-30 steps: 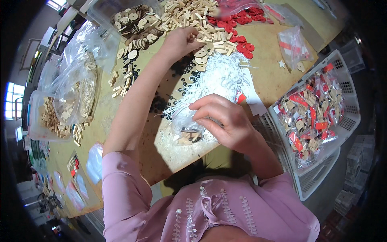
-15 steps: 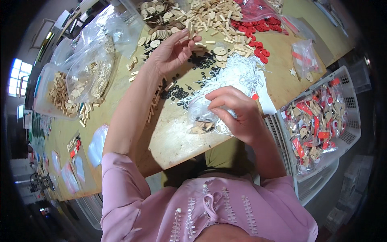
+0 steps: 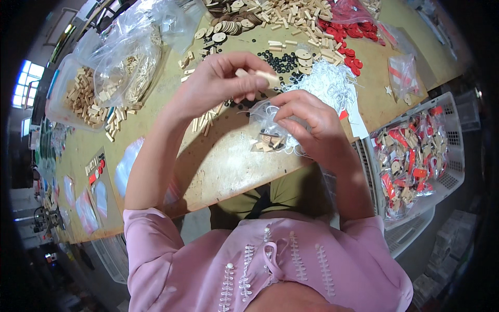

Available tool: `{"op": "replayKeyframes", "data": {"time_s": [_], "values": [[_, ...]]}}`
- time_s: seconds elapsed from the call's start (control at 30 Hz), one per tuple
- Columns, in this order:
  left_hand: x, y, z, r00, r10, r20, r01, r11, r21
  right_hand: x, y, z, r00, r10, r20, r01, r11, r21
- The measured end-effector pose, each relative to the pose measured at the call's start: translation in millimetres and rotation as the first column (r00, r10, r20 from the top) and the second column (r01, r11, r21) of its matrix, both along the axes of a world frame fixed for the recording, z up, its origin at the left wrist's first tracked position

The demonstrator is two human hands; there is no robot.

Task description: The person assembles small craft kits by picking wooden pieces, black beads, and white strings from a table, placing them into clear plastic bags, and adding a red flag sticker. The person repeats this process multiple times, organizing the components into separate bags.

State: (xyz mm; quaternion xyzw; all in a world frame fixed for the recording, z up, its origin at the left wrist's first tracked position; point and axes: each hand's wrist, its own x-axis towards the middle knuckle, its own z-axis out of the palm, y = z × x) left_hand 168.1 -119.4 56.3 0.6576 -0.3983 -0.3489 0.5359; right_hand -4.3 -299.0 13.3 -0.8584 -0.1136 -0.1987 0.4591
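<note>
- left hand (image 3: 224, 83) has moved since the earlier frame: its fingertips, then up by the loose parts, now sit close to the right hand (image 3: 314, 122), just above the frame's middle.
- thumb and fingers of the left hand are clamped on small wooden blocks (image 3: 268, 77); two pale ends show.
- fingers of the right hand curl at the mouth of a clear bag (image 3: 261, 115), mid-frame; whether they pinch it tight, i cannot tell.
- blocks look light, stiff and hard to break; smooth faces could slide on each other, so holding them across their long sides should serve best.
- the bag looks thin, limp and slippery, likely to fold shut; its rim seems the place to hold. wooden and black pieces lie at its lower end.
- white strings (image 3: 326, 83), right of the bag, look soft and apt to tangle.
- no brand or writing can be read: the red strip in the flat bag (image 3: 400, 78), upper right, and the red pieces among the filled bags (image 3: 410, 164), right edge, are too small to make out.
</note>
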Motion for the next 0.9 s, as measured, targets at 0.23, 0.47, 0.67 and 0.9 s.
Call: {"op": "replayKeyframes", "data": {"time_s": [0.23, 0.47, 0.67, 0.9], "values": [[-40, 12, 27, 0.767, -0.036, 0.641, -0.044, 0.993, 0.109, -1, 7, 4, 0.999, 0.047, 0.017, -0.046, 0.999, -0.004], [-29, 2, 23, 0.948, 0.042, 0.316, -0.064, 0.996, 0.06, -2, 6, -4, 0.998, 0.042, -0.042, -0.038, 0.997, 0.074], [53, -55, -32, 0.727, 0.086, 0.681, -0.214, 0.971, 0.105, -7, 5, -2, 0.995, 0.058, -0.077, -0.052, 0.995, 0.081], [112, -114, -100, 0.61, 0.017, 0.792, -0.203, 0.97, 0.136, -11, -6, -11, 0.996, 0.074, -0.051, -0.064, 0.983, 0.174]]}}
